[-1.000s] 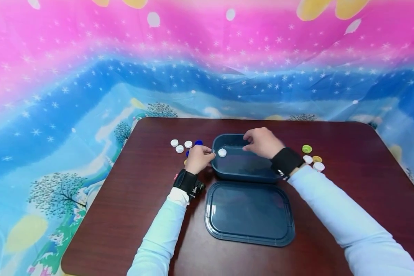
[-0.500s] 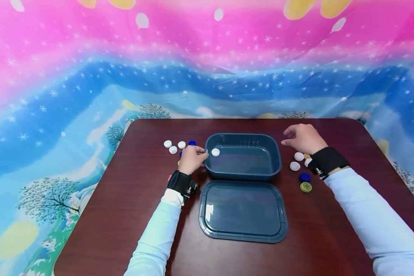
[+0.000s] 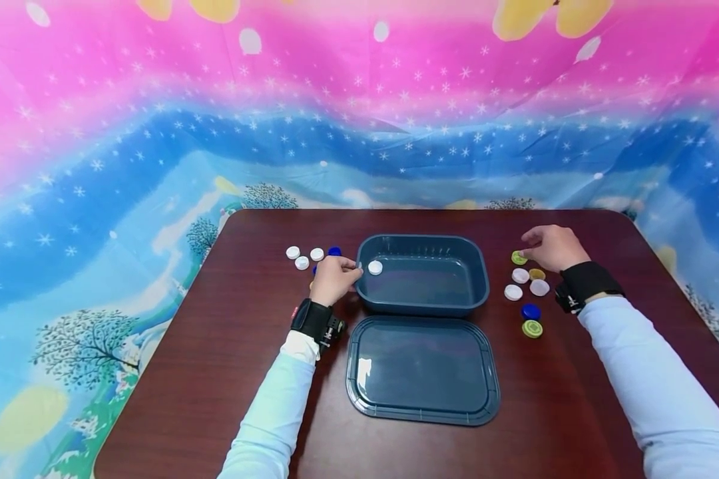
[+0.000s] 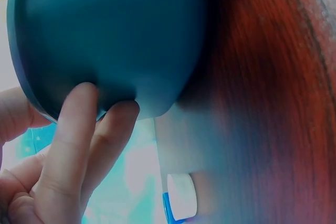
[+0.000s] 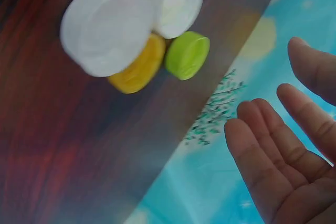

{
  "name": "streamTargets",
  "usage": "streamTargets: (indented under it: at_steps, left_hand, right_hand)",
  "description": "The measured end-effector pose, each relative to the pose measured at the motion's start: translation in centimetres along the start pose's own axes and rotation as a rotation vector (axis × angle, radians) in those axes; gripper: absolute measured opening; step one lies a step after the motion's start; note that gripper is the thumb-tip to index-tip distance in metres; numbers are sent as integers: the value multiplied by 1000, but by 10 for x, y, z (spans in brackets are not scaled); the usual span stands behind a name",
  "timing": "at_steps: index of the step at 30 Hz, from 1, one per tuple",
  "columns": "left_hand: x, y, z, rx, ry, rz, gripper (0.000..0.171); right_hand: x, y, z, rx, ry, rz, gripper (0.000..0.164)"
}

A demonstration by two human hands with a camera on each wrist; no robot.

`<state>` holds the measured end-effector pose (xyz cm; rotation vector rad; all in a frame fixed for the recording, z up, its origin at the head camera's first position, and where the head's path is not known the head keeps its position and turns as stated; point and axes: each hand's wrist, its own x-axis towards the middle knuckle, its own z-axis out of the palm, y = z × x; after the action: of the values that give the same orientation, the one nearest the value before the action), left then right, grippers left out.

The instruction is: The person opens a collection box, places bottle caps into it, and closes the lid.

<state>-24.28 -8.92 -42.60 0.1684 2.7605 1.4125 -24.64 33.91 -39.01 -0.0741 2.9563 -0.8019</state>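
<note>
My left hand (image 3: 333, 279) pinches the left wall of a dark blue-grey plastic box (image 3: 422, 308). In the left wrist view its fingers (image 4: 73, 129) press on the outside of the wall, with the thumb over the rim. One white bottle cap (image 3: 375, 267) lies inside the box, near that end. My right hand (image 3: 556, 247) hovers just over a lime green cap (image 3: 518, 257) to the right of the box. The right wrist view shows thumb and fingers spread apart with nothing between them, clear of the green cap (image 5: 187, 55).
White caps (image 3: 513, 292), a yellow cap (image 3: 537, 274), a blue cap (image 3: 531, 311) and another green cap (image 3: 532, 328) lie on the right. More white caps (image 3: 302, 263) and blue caps (image 3: 334, 251) lie left. The box's lid (image 3: 423, 370) lies flat in front of it.
My right hand has moved right, from over the box to the green cap beyond the other caps. The left hand stays on the box wall. The view has shifted slightly.
</note>
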Motion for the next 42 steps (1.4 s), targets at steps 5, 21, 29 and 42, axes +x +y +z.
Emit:
streamTargets:
  at_steps: [5,21,29,42]
  left_hand:
    - [-1,-1,-1,-3,4,-5,20]
    - [-1,-5,3,-32,-8,6,20]
    - [0,-4,2,-65,-8,-2,20]
    - [-2,-2,1,-69,-7,6,19]
  right_hand:
    - [5,13,9,16,-16,15,42]
    - [25,20,30,30,-82,45,45]
    - [32,15,33,-26,-101,-2,36]
    - [29,7,25,-49,-88,-1,32]
